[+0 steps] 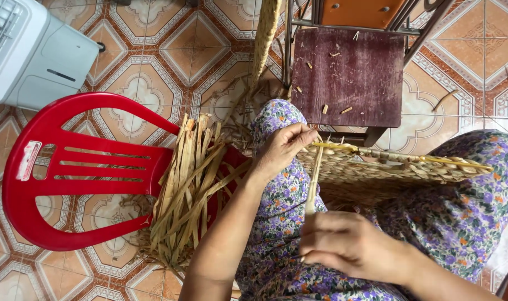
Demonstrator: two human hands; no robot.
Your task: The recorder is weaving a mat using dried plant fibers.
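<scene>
left hand (281, 149) pinching rim of flat woven straw basket (387, 167) | right hand (348, 245) gripping, pulling pale dried reed strand (313, 187) taut — best kept tight, close against the rim — red plastic chair (70, 173) holding spare reeds

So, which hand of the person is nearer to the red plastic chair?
The left hand is nearer. It rests at the edge of the woven basket, just right of the red plastic chair. The right hand is lower and farther right, pulling a straw strand.

Red plastic chair (70, 173), purple floral trousers (460, 217), tan woven basket (376, 170), orange patterned floor tiles (170, 44)
</scene>
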